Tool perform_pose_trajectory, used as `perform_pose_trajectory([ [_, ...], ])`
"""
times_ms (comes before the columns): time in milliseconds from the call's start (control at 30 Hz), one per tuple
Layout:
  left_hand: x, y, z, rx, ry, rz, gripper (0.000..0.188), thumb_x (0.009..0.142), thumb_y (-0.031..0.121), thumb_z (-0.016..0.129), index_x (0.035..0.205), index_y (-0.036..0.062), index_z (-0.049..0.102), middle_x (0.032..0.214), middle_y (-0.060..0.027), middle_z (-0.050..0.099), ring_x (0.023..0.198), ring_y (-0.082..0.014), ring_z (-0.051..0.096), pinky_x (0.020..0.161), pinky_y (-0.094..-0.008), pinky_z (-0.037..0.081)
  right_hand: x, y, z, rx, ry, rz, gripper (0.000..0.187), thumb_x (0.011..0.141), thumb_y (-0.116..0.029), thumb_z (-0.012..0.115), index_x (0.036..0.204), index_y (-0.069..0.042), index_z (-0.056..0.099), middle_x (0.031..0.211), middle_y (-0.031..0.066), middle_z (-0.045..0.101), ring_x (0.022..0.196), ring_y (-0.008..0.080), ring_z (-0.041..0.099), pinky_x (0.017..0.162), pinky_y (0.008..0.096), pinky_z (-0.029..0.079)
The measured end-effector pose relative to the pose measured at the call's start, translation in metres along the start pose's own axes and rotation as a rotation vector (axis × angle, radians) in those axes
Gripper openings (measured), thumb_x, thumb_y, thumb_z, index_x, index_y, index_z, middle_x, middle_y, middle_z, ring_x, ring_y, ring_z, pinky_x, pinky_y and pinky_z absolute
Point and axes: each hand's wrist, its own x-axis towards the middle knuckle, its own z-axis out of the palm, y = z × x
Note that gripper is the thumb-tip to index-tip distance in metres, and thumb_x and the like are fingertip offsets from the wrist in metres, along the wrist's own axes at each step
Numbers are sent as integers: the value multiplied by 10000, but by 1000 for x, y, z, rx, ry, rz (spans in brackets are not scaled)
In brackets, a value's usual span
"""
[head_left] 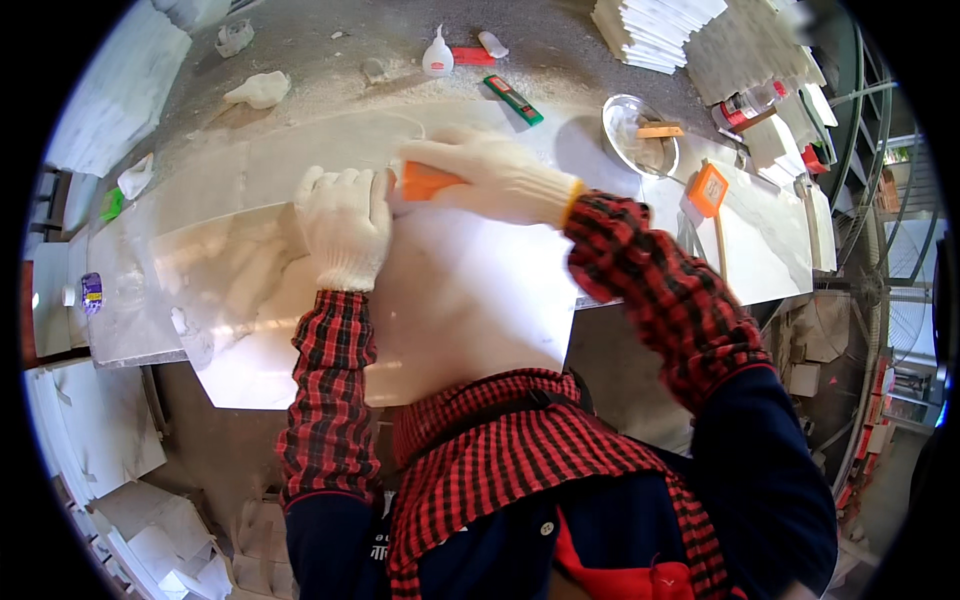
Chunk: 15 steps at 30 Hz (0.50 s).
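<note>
My left hand point(345, 225), in a white knitted glove, presses down on a glossy white marble-patterned slab point(470, 300), its fingers extended toward the far edge. Just right of it, my right hand point(490, 175), gloved the same way, is closed round an orange block point(428, 182). That block sits at the slab's far edge, close to my left fingertips. Part of it is hidden under my right hand. The slab overhangs the near side of the bench toward my checked apron.
Beyond lie a green-and-orange box point(513, 99) and a white squeeze bottle point(438, 53). To the right are a metal bowl point(640, 137) with a wooden-handled tool, an orange-and-white box point(707, 190) and a plastic bottle point(750, 104). Stacked slabs point(655, 32) stand at the back right.
</note>
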Motion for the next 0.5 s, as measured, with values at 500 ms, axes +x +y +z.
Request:
perform_pose_trajectory([
  [500,-2,0,-1,11,-84,-23,282,976,259,591,758,100,671,749,-70,658,782,-292,602,901,-425,430,-42,11,-37,28,-140,186,491,881,-234,666,1360,-159,585,1206,190,638,1082,401,628,911,481,508],
])
